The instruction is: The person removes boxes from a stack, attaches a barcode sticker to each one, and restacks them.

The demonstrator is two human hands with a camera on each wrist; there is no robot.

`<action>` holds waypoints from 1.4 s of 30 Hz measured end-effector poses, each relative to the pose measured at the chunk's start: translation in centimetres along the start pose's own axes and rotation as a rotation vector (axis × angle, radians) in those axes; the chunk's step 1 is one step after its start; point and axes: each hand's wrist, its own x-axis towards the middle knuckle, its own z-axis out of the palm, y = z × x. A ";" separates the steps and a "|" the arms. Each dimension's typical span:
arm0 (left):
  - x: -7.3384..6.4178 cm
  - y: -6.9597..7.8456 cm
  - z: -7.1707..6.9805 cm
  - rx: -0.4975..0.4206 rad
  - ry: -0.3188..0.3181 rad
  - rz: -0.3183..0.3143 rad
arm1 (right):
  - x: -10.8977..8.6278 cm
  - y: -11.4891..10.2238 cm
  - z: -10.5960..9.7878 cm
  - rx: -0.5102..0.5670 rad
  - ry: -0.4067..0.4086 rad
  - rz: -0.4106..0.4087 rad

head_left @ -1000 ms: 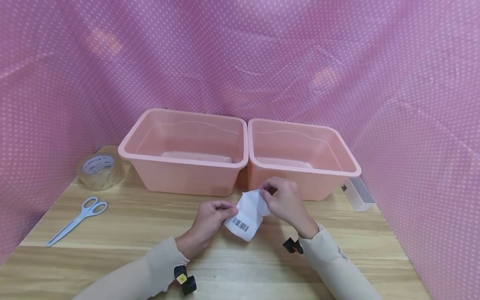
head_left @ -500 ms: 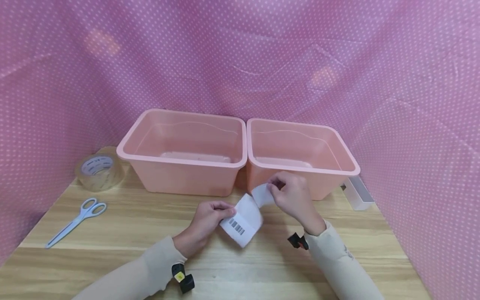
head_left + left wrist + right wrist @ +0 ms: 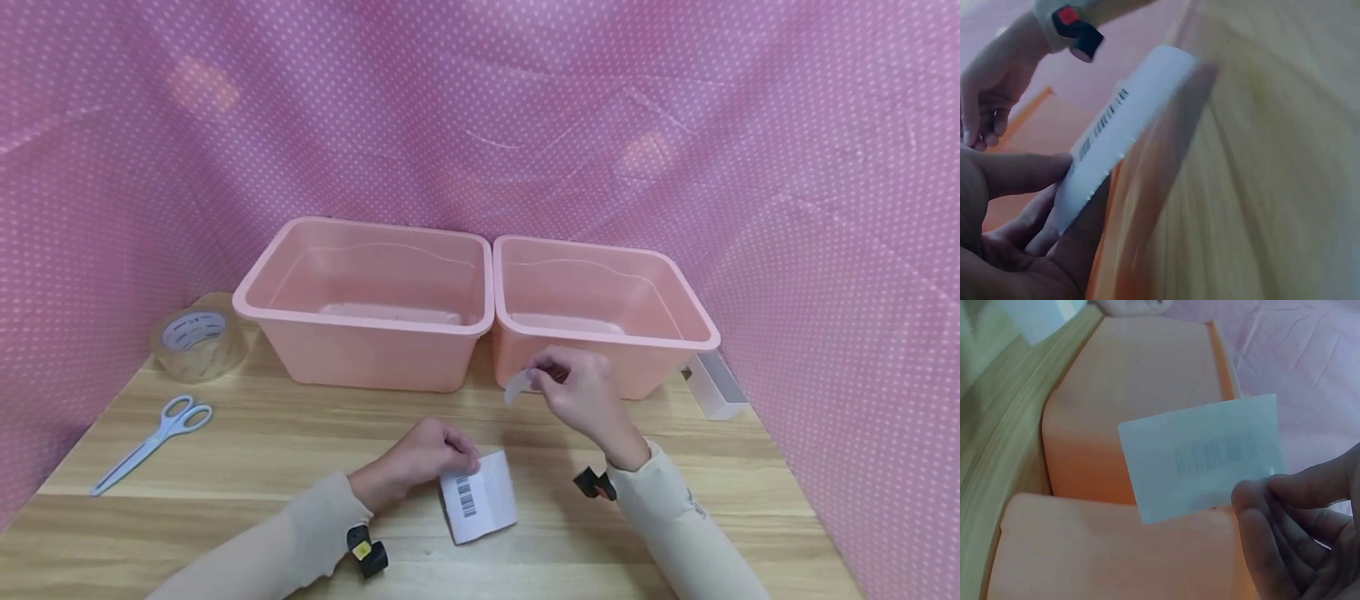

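Observation:
In the head view my left hand point(image 3: 423, 461) pinches a folded strip of white barcode labels point(image 3: 491, 496) low over the table. One printed barcode faces up near the thumb. The left wrist view shows this strip point(image 3: 1129, 119) nearly edge-on, between thumb and fingers. My right hand point(image 3: 585, 396) holds a single barcode label point(image 3: 517, 387) by one end, in front of the right bin. Seen in the right wrist view, that label point(image 3: 1166, 469) is a flat white rectangle, its barcode faintly showing through. The two pieces are apart.
Two pink plastic bins, a left one point(image 3: 375, 354) and a right one point(image 3: 637, 367), stand side by side at the back. Blue scissors point(image 3: 153, 442) and a roll of clear tape point(image 3: 198, 346) lie at left. A white box point(image 3: 716, 387) stands at right.
The single label has come away from the strip in my right hand. My left hand has moved slightly nearer with the strip, which has turned.

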 end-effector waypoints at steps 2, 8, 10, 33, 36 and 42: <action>0.1 -0.1 0.0 0.081 -0.002 0.036 | 0.0 -0.2 0.0 0.047 -0.028 0.014; -0.1 0.0 -0.1 0.352 -0.023 0.161 | -0.1 -0.6 0.2 0.209 -0.107 0.072; -0.3 0.2 0.0 0.395 -0.042 0.178 | -0.2 -0.5 0.3 0.273 -0.120 0.077; -0.4 3.2 -4.6 0.134 0.314 0.310 | -0.8 -0.8 1.4 0.478 -0.096 -0.017; -0.6 3.8 -5.2 -0.085 0.324 0.344 | -0.9 -0.9 1.7 0.462 -0.116 -0.005; -1.4 4.1 -5.9 -0.304 0.265 0.332 | -0.9 -1.5 2.6 0.435 -0.137 0.022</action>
